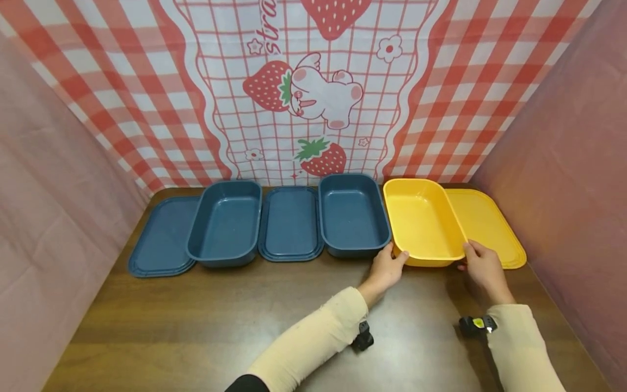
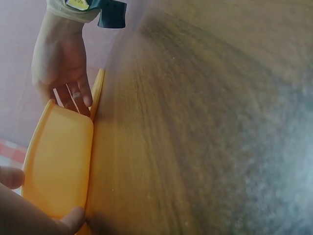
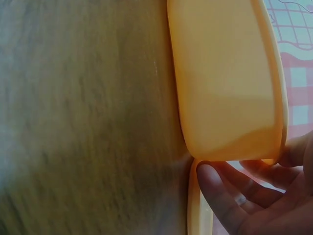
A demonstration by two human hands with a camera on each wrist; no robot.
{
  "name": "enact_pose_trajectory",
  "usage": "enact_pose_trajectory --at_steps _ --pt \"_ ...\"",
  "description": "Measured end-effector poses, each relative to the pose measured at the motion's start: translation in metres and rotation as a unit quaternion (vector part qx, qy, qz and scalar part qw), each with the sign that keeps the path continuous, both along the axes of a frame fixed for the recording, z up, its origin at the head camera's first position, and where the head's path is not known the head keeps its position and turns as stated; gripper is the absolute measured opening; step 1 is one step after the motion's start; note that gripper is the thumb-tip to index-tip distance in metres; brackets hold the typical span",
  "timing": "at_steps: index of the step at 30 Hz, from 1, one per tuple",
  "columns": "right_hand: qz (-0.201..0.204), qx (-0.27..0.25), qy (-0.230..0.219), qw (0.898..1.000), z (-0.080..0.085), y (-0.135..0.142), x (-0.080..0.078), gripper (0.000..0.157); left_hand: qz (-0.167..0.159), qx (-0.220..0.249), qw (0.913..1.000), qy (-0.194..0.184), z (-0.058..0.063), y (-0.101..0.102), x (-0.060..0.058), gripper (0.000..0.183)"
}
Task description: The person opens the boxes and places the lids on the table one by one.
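Observation:
At the right of the row stands a yellow box [image 1: 425, 220], its inside bare. My left hand [image 1: 386, 269] holds its front left corner, one digit at the rim and another low on the wall in the left wrist view. On the opposite corner my right hand [image 1: 486, 269] grips the rim, thumb at the top edge and fingers spread along the side wall [image 3: 227, 98]. A yellow lid [image 1: 482, 226] lies flat to the right, its inner edge hidden behind the box. Close on the left is a blue box [image 1: 354, 218].
Farther left lie flat blue lids [image 1: 292, 223], a second blue box [image 1: 227, 220] and another blue lid [image 1: 164, 237]. A checked strawberry cloth [image 1: 323, 98] hangs behind the wooden table [image 1: 206, 321]. Pink cloth walls [image 1: 558, 141] close off both sides.

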State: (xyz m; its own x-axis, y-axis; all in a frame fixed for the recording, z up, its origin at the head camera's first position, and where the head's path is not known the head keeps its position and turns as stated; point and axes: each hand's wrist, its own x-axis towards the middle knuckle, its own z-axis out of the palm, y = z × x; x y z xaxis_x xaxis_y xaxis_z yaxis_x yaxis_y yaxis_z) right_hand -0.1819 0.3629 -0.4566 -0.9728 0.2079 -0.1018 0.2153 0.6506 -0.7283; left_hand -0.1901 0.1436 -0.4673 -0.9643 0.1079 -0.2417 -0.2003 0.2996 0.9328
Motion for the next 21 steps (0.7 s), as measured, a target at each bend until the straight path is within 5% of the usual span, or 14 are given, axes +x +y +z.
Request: enact_pose_trajectory --at_steps 21 --pt "-0.002 -0.037 0.006 0.999 -0.0018 -0.0007 -0.0093 0.058 0.037 0.03 0.9989 0.005 -0.0016 0.0052 -0.0005 0.041"
